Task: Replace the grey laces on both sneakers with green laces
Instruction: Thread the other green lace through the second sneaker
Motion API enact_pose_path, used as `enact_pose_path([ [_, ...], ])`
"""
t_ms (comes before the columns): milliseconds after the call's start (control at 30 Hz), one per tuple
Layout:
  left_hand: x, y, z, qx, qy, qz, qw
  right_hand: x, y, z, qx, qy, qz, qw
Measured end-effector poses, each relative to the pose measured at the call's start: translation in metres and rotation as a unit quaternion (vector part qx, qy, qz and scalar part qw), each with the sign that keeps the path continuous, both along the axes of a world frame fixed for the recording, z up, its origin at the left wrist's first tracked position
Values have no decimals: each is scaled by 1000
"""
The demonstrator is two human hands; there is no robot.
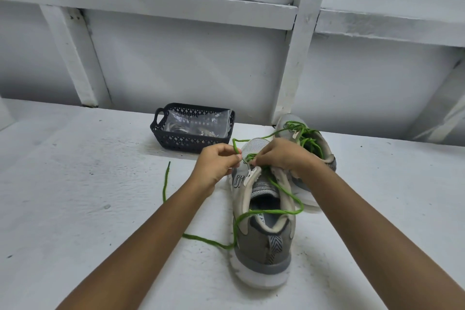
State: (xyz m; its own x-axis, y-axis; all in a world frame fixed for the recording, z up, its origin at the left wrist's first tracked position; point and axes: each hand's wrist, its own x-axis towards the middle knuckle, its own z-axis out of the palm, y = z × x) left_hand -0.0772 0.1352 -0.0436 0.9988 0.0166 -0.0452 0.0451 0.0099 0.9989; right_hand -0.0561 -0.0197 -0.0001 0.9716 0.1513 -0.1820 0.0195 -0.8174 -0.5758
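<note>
On the white tabletop the near sneaker stands with its heel toward the person. The far sneaker sits just beyond it to the right with green lace loosely through its eyelets, so the second shoe appears to be the one in hand. Behind them a dark basket holds a clear bag whose contents are unclear. The left hand has its grip pinched on a strand of the green lace above the toe, and the right hand pinches the lace at the lower eyelets. Only the lowest rows seem threaded, and long tails trail over the collar and across the tabletop. The next move likely calls for feeding a tip through the following eyelet and evening the slack.
</note>
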Motion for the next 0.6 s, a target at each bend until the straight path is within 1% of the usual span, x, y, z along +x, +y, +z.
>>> enact_pose_path([
  [167,0,-7,-7,15,-19,7,1000,-2,-3,-12,100,13,-47,994],
  [233,1,-9,-10,24,-28,15,999,-2,-4,-13,123,17,-56,991],
  [433,2,-14,-15,27,-47,24,998,-1,-5,-16,130,20,-69,989],
  [600,-1,-16,-18,102,-94,40,989,-4,-3,-17,148,30,-82,985],
])
